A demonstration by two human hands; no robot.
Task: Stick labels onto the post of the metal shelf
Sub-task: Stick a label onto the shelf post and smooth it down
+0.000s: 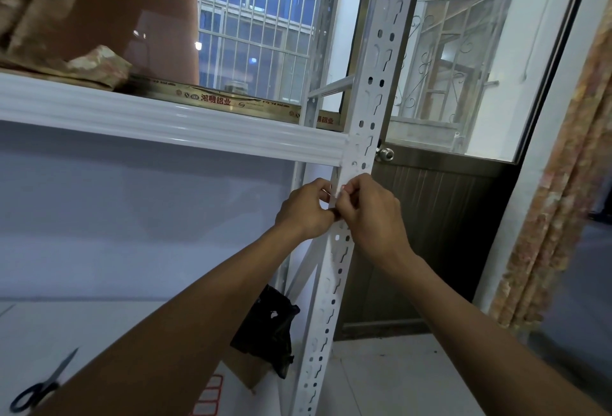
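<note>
Our left hand [306, 208] and right hand [371, 207], pinching label [338, 191], crowd post [364, 111] just under beam [165, 117]. Beam bars way up on left. We see open room left of post, beneath beam. Black bag [268, 326] fills low corner behind post. Door [430, 210] and knob [384, 153] near on right.

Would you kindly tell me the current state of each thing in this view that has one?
white perforated metal shelf post: upright, both hands at it
small white label: held at the post, pinched by both hands
left hand: fingers curled, pinching the label
right hand: fingers curled, pinching the label
black-handled scissors: blades closed, lying flat
black plastic bag: crumpled
red-outlined label sheet: lying flat, partly hidden
</note>
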